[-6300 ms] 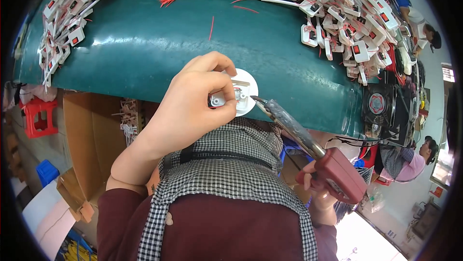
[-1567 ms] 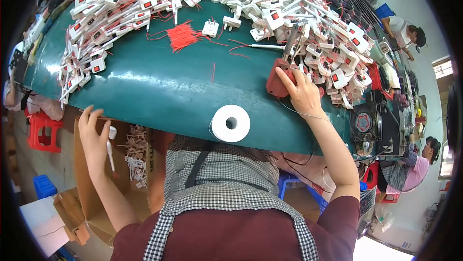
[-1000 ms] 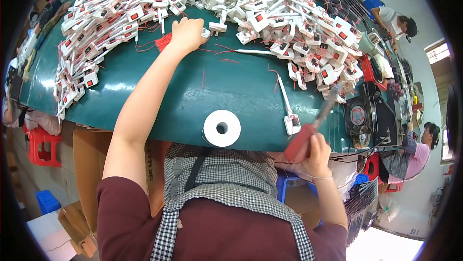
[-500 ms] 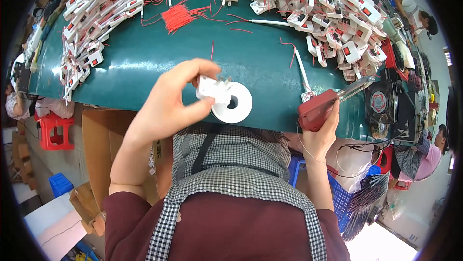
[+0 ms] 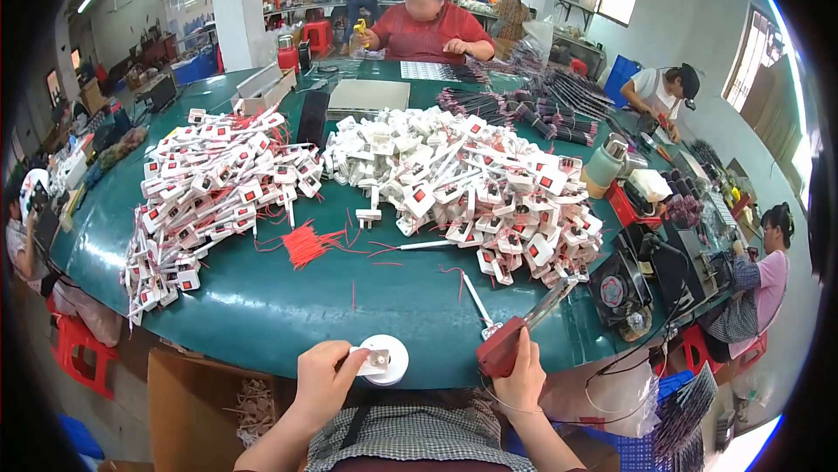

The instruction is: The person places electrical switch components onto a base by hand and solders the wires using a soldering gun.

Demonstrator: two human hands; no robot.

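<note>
- Plainly, the left hand pinched a white plug piece over the white roll.
- The roll sat on the green table.
- The right hand gripped a red soldering gun.

Tabletop: deep green
Wire bundle: bright red
Gun-shaped tool: dark red
Spool: white
Apron: black-and-white check
Pile, spool's 10 o'clock: white, red accents

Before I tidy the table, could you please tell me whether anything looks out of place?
Slightly: one red wire lies alone on the green table, apart from the red wire bundle. I see no obvious spill or damage.
</note>
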